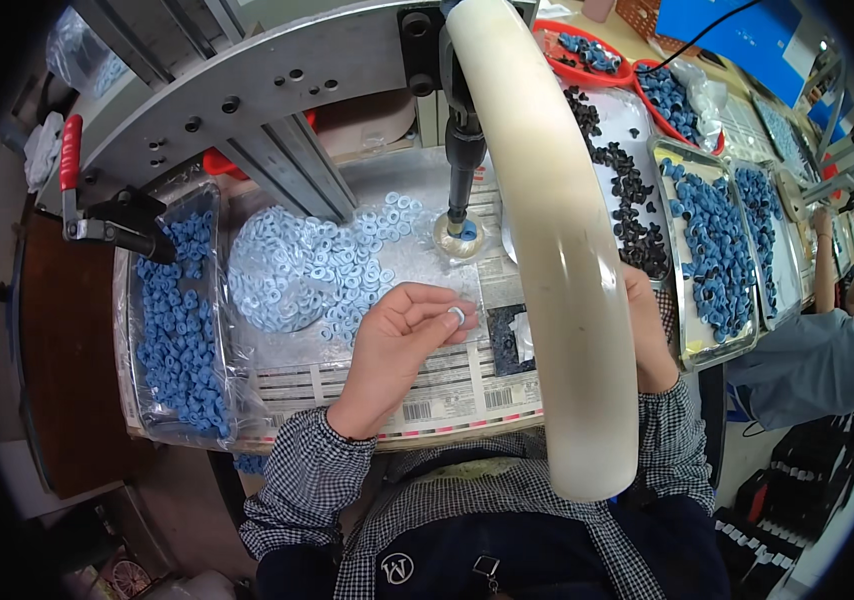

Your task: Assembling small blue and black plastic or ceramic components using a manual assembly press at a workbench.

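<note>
Head view: left grip (397, 325) pinches a pale ring (458, 315); right grip (649, 325) unclear; frame-left tray (150, 412) and frame-right tray (689, 325) hold blue parts (179, 340).

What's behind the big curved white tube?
The right hand and black pieces show past the right edge of the white tube. It covers most of that hand's fingers, so I cannot tell whether they hold anything.

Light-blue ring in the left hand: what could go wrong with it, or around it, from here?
The light-blue ring is pinched at the fingertips of the left hand, so it might slip and get lost among the similar loose rings nearby. The white curved tube covers part of the right hand, so a fumble there could go unseen.
</note>
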A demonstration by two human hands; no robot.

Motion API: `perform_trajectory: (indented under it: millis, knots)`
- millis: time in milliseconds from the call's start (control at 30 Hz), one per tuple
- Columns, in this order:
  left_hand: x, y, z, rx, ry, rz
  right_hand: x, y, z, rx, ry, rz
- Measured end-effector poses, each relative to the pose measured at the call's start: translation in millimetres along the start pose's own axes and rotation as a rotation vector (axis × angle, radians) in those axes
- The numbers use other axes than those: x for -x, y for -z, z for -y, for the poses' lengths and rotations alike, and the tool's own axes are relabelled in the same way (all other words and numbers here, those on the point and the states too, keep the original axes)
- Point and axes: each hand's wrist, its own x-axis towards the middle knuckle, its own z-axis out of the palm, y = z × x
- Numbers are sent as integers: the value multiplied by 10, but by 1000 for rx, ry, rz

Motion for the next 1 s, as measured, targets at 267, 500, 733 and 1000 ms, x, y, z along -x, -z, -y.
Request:
perform_trajectory:
  millis: [267,500,733,1000]
  knots:
    - [-49,8,116,-199,-88,16,-40,-240,-203,613,460,274]
    - [22,-22,-66,-529,-388,140,-79,-394,-156,782,680,322]
    - [4,-3,-217,-699,-177,199,-126,-387,-177,937,805,428]
    - [15,-34,-89,-148,36,108,-159,-341,-164,930,862,386]
